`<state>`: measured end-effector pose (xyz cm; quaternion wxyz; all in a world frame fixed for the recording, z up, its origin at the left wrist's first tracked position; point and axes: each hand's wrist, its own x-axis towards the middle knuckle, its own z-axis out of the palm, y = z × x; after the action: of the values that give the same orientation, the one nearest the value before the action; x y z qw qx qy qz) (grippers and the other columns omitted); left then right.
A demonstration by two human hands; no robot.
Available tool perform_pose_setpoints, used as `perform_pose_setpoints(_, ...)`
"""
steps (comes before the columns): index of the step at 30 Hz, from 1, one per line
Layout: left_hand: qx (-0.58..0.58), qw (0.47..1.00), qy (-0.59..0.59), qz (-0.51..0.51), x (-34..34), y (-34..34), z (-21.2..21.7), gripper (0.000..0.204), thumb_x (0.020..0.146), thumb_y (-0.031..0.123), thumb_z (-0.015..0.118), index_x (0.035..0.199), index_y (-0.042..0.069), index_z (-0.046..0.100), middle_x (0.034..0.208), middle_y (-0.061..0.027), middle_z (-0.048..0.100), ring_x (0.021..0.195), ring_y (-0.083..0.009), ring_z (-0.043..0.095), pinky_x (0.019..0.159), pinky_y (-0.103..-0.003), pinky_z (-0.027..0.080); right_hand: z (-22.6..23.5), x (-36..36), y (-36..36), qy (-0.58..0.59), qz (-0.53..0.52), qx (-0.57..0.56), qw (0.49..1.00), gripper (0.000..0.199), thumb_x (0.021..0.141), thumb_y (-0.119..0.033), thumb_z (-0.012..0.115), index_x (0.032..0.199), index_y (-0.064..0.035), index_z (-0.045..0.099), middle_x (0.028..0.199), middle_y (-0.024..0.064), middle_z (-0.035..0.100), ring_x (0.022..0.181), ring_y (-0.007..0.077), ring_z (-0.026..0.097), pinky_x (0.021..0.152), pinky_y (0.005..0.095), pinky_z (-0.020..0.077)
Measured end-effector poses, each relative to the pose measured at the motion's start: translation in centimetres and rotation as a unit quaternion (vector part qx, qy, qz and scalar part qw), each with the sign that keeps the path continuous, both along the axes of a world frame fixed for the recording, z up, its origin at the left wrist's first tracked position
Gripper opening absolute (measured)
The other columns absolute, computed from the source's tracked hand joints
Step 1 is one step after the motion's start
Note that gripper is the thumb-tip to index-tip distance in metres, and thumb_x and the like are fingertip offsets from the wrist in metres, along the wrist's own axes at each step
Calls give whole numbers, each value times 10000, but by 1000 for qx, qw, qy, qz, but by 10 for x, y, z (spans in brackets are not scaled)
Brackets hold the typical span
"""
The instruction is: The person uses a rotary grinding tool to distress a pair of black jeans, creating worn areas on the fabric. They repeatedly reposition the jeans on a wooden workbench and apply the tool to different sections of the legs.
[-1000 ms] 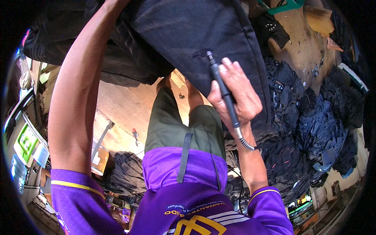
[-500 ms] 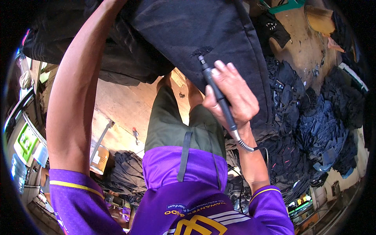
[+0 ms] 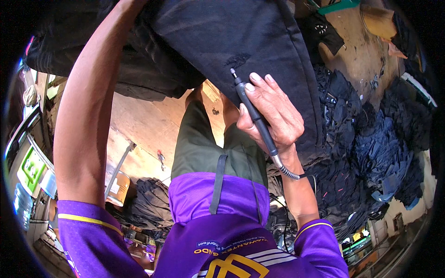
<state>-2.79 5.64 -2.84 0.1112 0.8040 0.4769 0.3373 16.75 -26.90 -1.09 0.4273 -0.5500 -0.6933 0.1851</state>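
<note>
My right hand [image 3: 274, 109] is closed round a black pen-shaped rotary tool [image 3: 256, 116] with a short metal tip and a corded lower end. The tip points up and to the left, just below a dark roughened patch [image 3: 237, 60] on black denim trousers [image 3: 222, 28]; whether it touches the cloth I cannot tell. The trousers hang spread out in front of me. My left arm [image 3: 88, 106] reaches up to the top edge, and its hand is out of view.
Heaps of dark garments [image 3: 380, 143] lie on the right, and another pile [image 3: 148, 204] sits at the lower left. The tool's cord [image 3: 315, 183] runs down beside my right forearm. Bare legs and green shorts [image 3: 199, 139] stand over a light wooden floor [image 3: 139, 120].
The rotary tool's tip has shifted slightly left and down, away from the patch. The roughened patch looks larger. My left arm has hardly moved.
</note>
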Motion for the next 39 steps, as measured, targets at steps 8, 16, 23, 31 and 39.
perform_pose_setpoints(8,10,1000,1,-5,-1,0,0,284,915,310,896,958,48,795,906,-118,800,858,-231,753,806,-389,579,-1,2,-1,-10,-75,-4,997,301,825,-48,838,1115,32,831,1075,192,837,1139,351,817,1088,512,622)
perform_pose_setpoints(16,0,1000,3,5,1,0,-1,294,915,317,894,959,44,796,897,-123,797,847,-238,750,796,-390,579,-1,2,-4,-4,-20,11,1000,329,811,-36,840,1133,28,820,1090,184,837,1147,364,813,1082,522,625)
perform_pose_setpoints(23,3,1000,-1,-2,1,2,-1,297,917,316,893,946,40,789,895,-123,793,846,-240,749,792,-393,578,-3,2,-4,-8,-70,13,997,313,834,-60,837,1132,31,815,1074,178,838,1135,358,818,1076,515,628)
perform_pose_setpoints(31,0,1000,-8,-5,2,2,-2,295,921,311,895,953,34,797,889,-117,798,833,-230,749,787,-387,582,-3,3,-6,-10,-70,5,997,311,803,-40,837,1107,26,822,1073,178,840,1130,354,820,1076,520,627)
perform_pose_setpoints(39,-9,1000,-18,-9,2,2,-3,273,920,290,896,959,36,805,887,-113,800,833,-211,748,788,-379,584,-4,1,-7,-5,-87,15,996,292,816,-46,829,1095,38,820,1039,172,836,1108,355,825,1072,510,629)
